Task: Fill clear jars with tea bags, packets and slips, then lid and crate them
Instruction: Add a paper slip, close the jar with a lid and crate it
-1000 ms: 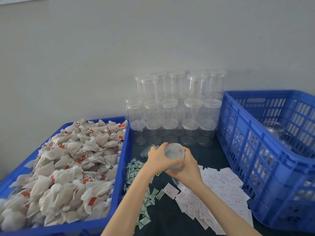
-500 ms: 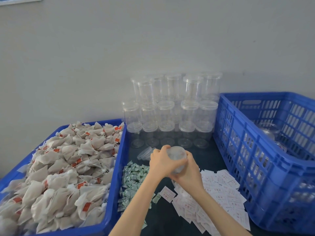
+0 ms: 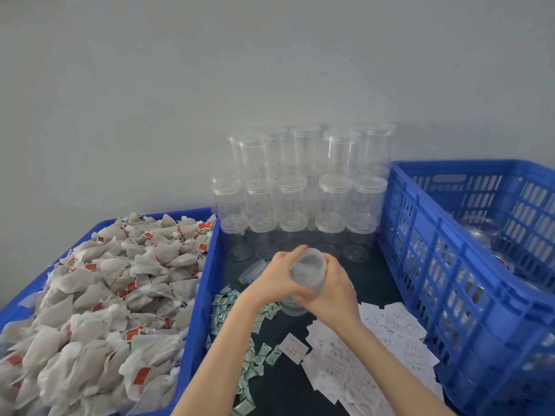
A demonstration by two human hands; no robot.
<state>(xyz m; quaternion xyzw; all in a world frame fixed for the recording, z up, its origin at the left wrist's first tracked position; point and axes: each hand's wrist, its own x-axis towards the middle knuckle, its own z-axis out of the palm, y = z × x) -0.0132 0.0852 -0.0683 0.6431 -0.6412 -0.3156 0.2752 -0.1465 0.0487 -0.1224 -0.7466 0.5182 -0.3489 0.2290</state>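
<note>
Little is changed since the earlier frame: the jar (image 3: 307, 273) is kept gripped between the left hand (image 3: 277, 279) and right hand (image 3: 333, 288), tilted away from the person. The tea bags (image 3: 99, 292) lie leftward, nearer the left hand.

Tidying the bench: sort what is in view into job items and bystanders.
Job:
- clear plastic jar, held by left hand and right hand
- beige mesh tea bags
- green packets
- white paper slips
- blue slatted crate

Bystanders:
- grey wall
</note>
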